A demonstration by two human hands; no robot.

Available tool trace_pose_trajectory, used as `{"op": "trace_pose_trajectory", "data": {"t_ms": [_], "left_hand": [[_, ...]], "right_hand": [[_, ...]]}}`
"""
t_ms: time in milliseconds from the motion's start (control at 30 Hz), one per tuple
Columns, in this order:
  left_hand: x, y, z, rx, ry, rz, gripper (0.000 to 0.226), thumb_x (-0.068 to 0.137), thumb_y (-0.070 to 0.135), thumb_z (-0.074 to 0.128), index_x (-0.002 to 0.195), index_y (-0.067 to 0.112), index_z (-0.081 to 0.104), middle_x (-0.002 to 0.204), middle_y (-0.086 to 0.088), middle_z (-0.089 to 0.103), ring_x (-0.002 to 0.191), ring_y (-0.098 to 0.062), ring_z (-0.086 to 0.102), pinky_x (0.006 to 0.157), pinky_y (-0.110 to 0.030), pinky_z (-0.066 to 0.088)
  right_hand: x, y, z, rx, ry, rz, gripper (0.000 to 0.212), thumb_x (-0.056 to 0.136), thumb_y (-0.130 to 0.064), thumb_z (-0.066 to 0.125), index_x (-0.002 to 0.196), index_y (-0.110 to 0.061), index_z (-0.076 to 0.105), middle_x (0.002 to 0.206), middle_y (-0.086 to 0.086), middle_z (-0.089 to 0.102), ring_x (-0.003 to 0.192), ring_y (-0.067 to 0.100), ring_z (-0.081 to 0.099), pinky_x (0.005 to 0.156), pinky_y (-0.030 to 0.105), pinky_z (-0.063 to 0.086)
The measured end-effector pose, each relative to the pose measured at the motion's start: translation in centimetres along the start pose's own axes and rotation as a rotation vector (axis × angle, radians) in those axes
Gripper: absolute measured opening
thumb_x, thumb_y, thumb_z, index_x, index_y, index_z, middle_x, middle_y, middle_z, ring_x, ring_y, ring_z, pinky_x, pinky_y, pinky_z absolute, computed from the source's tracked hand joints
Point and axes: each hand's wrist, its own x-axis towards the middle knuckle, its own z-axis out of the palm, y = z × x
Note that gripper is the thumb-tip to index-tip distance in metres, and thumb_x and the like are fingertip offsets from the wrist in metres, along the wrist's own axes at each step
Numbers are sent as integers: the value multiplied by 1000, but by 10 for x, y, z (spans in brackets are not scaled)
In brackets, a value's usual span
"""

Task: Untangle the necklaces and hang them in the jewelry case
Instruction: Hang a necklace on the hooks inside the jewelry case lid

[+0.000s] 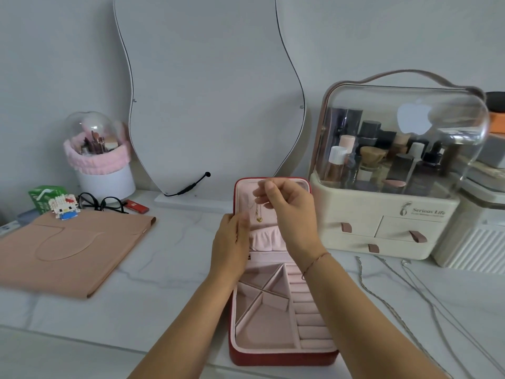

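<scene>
**Gold chain pinched high against the lid**

Up at the raised lid [273, 231] of the open jewelry case [281, 358]. Pinching the gold necklace [258, 212] with the right hand [287, 206], thumb against forefinger, with the other fingers curled loosely toward the palm. Holding the fine chain right at the fingertips, close under the lid's upper edge. Hanging straight down from that pinch, in front of the pink lining, and ending in a small gold pendant [259, 220] just above the gathered pocket. Hard to say whether hooked on anything up there: too fine and too blurred to tell.

Steadying on the other side with the left hand [232, 242]. Laid along the lid's left edge with fingers fairly straight, pointing up, gripping nothing, a little smeared by blur. Close to the chain and pendant, on their left.

Lower down, flat on the marble table [164, 310], the tray of the case with its pink dividers and ring rolls, partly under the right forearm. Off to the right, well apart from both hands, several silver chains [382, 299] stretched out loose on the table in front of the cosmetics organiser [388, 214]. Behind the case, a wavy mirror [205, 91] leaning on the wall. Far left, glasses [101, 204] beside a pink pouch [68, 250].
</scene>
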Motion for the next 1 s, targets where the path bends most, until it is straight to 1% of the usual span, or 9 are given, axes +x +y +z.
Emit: {"op": "trace_pose_trajectory", "data": {"t_ms": [67,200,300,400,533,667,800,900,1000], "left_hand": [[-1,-3,0,-7,1,3,27,101,39,30,88,30,52,98,-2,58,79,-6,55,68,-23,42],[1,-9,-1,-42,21,23,45,96,47,27,102,16,59,100,1,60,86,-6,58,71,-19,43],[0,-9,-1,-72,26,45,47,94,48,27,105,15,59,102,-1,62,88,-6,59,68,-7,40],[-1,-10,0,-87,18,54,50,91,53,27,103,17,59,102,-1,62,89,-6,59,67,-5,40],[0,-14,1,-86,5,87,42,93,57,34,95,22,57,99,3,60,87,4,56,69,-4,38],[2,-13,2,-54,-53,165,45,87,61,30,92,23,52,108,2,52,92,9,51,74,-1,34],[2,-10,1,-102,-83,127,31,87,59,35,98,31,42,107,6,52,85,6,50,67,-3,33],[-1,-8,-1,-157,-70,93,50,81,67,34,112,28,32,112,8,46,87,13,47,70,-4,33],[-4,-6,-4,-210,-64,74,63,72,73,34,117,29,26,124,5,43,96,19,46,81,-13,34]], "right_hand": [[5,-2,0,-20,-8,-14,15,96,-3,53,93,1,67,78,7,69,67,5,64,65,15,48],[2,7,0,-166,-71,30,16,95,-2,54,90,-6,68,80,4,70,68,7,65,68,17,50],[-6,12,-2,-261,-121,79,20,94,-2,55,88,-15,68,80,0,71,70,8,68,76,26,56],[-13,12,-9,-320,-106,77,22,94,-5,56,87,-22,68,78,-2,72,73,12,71,80,30,56],[-30,8,-39,-417,-43,59,12,93,-10,60,91,-18,70,74,-2,71,65,7,66,68,21,52],[-44,7,-112,-680,94,161,19,85,-12,70,71,-25,69,60,-11,66,58,4,59,60,19,47],[-51,17,-172,-939,113,382,16,81,-17,75,68,-9,72,66,4,68,59,13,55,57,25,40],[-49,32,-181,-1071,65,470,29,80,-24,75,63,-1,68,66,20,62,56,18,44,56,32,36],[-45,38,-177,-1161,63,504,45,80,-24,73,44,-11,50,47,2,43,54,22,41,53,32,32]]}}
